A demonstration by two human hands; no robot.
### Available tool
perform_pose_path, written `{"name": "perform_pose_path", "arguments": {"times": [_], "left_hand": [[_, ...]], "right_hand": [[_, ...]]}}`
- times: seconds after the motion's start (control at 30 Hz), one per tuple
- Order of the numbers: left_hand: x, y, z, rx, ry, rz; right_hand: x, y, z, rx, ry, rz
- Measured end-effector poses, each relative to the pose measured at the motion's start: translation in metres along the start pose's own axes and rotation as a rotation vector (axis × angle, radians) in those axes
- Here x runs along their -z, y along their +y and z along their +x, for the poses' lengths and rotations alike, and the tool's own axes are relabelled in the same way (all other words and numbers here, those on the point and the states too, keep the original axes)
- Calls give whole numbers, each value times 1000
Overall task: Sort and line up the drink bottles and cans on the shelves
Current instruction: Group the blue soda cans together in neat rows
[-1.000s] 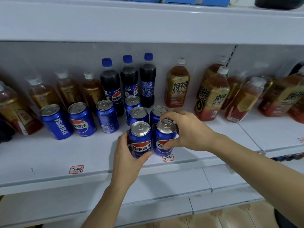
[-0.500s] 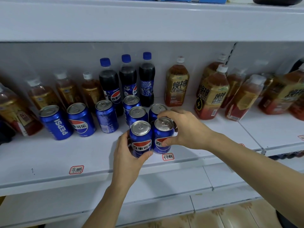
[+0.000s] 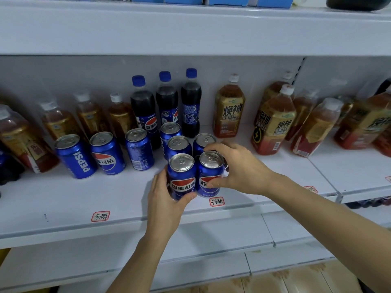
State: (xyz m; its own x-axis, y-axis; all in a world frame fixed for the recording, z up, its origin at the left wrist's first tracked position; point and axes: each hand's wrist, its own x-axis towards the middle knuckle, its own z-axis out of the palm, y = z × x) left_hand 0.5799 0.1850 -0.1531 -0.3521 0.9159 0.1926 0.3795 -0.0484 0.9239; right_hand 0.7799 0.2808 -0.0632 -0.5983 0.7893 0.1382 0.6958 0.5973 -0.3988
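Two blue Pepsi cans stand side by side at the front of the white shelf [image 3: 63, 210]. My left hand [image 3: 163, 199] wraps the front left can [image 3: 182, 176] from its left side and below. My right hand [image 3: 237, 168] holds the front right can [image 3: 209, 172], fingers over its top rim and thumb on its label. Directly behind them more blue cans [image 3: 178, 144] stand in two columns. Three loose cans [image 3: 105, 153] stand in a row to the left. Three dark cola bottles [image 3: 167, 98] with blue caps stand at the back.
Amber tea bottles [image 3: 273, 121] with gold labels crowd the right side, and similar bottles [image 3: 61, 121] lean at the back left. Red-bordered price tags [image 3: 100, 216] are stuck on the shelf front. Another shelf [image 3: 190, 28] hangs close overhead, and a lower shelf sits below.
Both hands stay on the two front cans. The right can has shifted slightly, its label turned a little more to the front; the view has drifted a bit.
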Motion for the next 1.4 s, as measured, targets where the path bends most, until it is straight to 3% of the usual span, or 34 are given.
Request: {"name": "perform_pose_path", "arguments": {"times": [0.27,0.47,0.63,0.8,0.97,1.17,1.4], "left_hand": [[4,4,0,-9,-43,-85],[14,7,14,25,-28,-446],[7,1,34,76,21,-548],[11,1,8,33,93,-339],[22,-6,-5,-8,108,-131],[31,-7,1,21,-80,-136],[26,-6,0,3,-106,-12]], "right_hand": [[7,-3,-7,2,-24,-22],[23,10,12,-17,194,157],[34,1,54,-12,111,141],[46,-39,91,186,-129,-41],[32,-48,116,191,-306,-81],[28,-59,127,218,-286,-180],[29,-64,129,227,-287,-202]]}}
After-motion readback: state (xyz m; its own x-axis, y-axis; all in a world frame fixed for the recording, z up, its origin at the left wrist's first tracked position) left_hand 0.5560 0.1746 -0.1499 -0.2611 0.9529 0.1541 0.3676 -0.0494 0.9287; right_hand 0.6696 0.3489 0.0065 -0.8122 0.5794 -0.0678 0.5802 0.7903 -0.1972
